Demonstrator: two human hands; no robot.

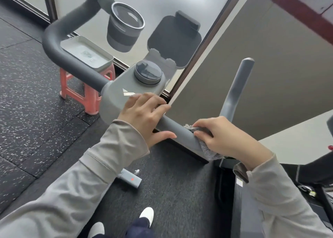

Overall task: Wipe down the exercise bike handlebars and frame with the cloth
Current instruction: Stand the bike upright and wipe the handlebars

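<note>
The exercise bike's dark grey handlebar (64, 57) curves from upper left through a light grey centre block (117, 97) with a round knob (148, 72). The bar's right section (177, 129) runs down right, then rises as an upright end (237, 86). My left hand (144, 115) rests on the block's near edge, thumb under the bar, fingers spread. My right hand (225, 138) presses a grey cloth (207, 147) around the right section of the bar. Part of the cloth hangs below the hand.
A cup holder (124, 28) and a tablet holder (173, 39) sit beyond the knob. A pink stool (81, 91) bearing a white tray (86, 54) stands on the speckled floor at left. A small grey device (129, 180) lies on the mat. Other equipment is at right.
</note>
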